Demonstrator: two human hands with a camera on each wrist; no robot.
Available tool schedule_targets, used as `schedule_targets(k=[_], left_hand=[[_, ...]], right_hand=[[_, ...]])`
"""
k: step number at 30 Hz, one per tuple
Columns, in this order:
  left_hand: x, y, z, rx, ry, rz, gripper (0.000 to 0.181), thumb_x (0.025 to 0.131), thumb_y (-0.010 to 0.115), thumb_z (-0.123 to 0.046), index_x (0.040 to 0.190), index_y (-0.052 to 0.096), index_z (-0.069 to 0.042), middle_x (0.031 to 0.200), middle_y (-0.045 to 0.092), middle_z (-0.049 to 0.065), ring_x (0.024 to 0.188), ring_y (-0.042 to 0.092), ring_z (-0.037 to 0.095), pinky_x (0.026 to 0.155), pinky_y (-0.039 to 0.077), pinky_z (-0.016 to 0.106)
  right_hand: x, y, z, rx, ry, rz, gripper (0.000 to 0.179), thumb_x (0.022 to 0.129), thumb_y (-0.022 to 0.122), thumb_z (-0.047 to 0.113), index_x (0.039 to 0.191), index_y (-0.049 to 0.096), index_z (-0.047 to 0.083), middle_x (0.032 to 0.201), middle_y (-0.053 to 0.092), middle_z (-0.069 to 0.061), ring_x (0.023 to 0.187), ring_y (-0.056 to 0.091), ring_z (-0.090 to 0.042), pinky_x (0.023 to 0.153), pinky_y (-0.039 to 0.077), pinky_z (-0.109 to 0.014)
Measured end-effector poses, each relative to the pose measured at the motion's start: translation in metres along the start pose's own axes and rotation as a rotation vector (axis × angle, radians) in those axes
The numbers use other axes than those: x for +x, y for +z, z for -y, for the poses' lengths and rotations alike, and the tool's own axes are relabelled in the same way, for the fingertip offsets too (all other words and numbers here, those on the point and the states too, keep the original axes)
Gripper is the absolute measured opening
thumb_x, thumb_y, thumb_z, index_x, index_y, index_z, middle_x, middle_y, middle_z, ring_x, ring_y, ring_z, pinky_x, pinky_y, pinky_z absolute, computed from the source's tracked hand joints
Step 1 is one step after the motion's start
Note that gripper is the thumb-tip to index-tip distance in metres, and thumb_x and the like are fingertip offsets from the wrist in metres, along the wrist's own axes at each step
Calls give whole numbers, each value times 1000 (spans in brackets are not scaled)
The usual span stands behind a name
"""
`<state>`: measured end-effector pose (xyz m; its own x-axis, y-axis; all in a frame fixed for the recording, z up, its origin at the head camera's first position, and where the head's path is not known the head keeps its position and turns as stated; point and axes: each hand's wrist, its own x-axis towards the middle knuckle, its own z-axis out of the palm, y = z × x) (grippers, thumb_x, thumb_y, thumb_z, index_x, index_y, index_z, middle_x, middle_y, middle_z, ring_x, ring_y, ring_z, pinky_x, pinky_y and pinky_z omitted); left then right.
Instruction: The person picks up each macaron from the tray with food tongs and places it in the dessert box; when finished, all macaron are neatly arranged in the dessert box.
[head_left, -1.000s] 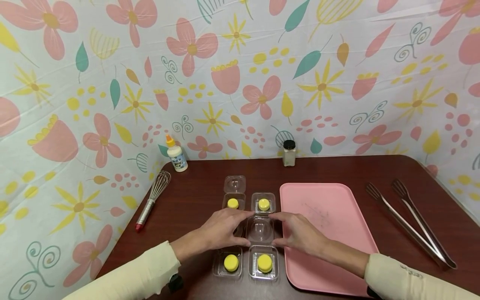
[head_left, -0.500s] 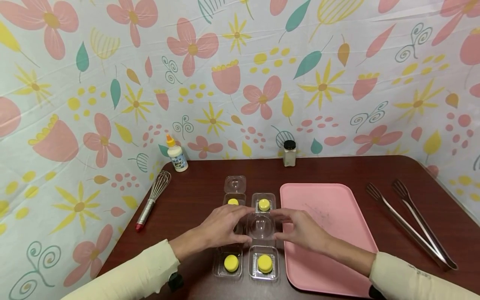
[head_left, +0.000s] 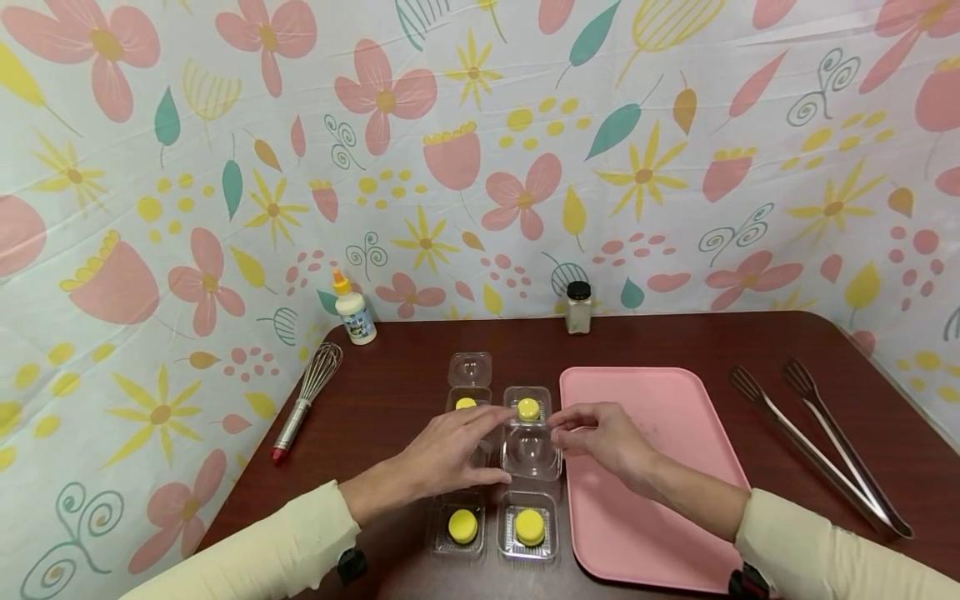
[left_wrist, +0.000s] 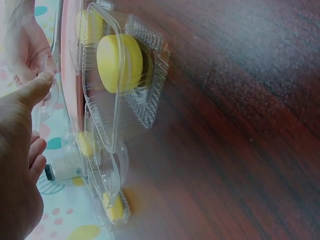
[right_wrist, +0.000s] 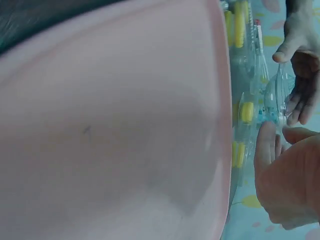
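Both my hands hold a clear domed plastic lid (head_left: 532,457) above the right column of boxes. My left hand (head_left: 442,454) grips its left edge, thumb low and fingers spread higher. My right hand (head_left: 611,437) pinches its right edge with thumb and fingertips. Just in front sits a clear plastic box (head_left: 527,546) with a yellow macaron (head_left: 529,527). Another box with a macaron (head_left: 528,408) stands behind. The left front box (left_wrist: 150,107) holds a macaron (left_wrist: 117,62); the left hand partly covers its lid. Whether the held lid is hinged to a box, I cannot tell.
A pink tray (head_left: 645,533) lies right of the boxes, with metal tongs (head_left: 832,458) beyond it. To the left is a whisk (head_left: 307,396). A glue bottle (head_left: 354,310) and a black-capped jar (head_left: 578,308) stand at the back edge. A second macaron box (head_left: 470,396) is rear left.
The domed lid has shifted up and to the right between my hands. My right fingers have drawn together on its edge and moved slightly away; the left hand has hardly moved.
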<state>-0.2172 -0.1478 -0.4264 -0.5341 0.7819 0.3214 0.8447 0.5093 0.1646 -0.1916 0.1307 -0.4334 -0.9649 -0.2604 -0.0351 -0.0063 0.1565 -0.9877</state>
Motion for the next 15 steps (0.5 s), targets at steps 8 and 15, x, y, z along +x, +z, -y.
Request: schedule_targets(k=[8, 15], left_hand=[[1, 1, 0, -193, 14, -56, 74, 92, 86, -36, 153, 55, -8, 132, 73, 7, 111, 74, 16, 90, 61, 29], [4, -1, 0, -390, -52, -112, 44, 98, 79, -21, 140, 69, -11, 125, 77, 1, 110, 73, 4, 89, 58, 20]], right_hand=[[0, 1, 5, 43, -21, -66, 22, 95, 72, -7, 115, 70, -18, 98, 76, -17, 82, 73, -21, 79, 65, -43], [-3, 3, 6, -163, -252, -87, 10, 90, 77, -9, 96, 77, -2, 85, 75, -8, 80, 69, -15, 73, 62, -29]])
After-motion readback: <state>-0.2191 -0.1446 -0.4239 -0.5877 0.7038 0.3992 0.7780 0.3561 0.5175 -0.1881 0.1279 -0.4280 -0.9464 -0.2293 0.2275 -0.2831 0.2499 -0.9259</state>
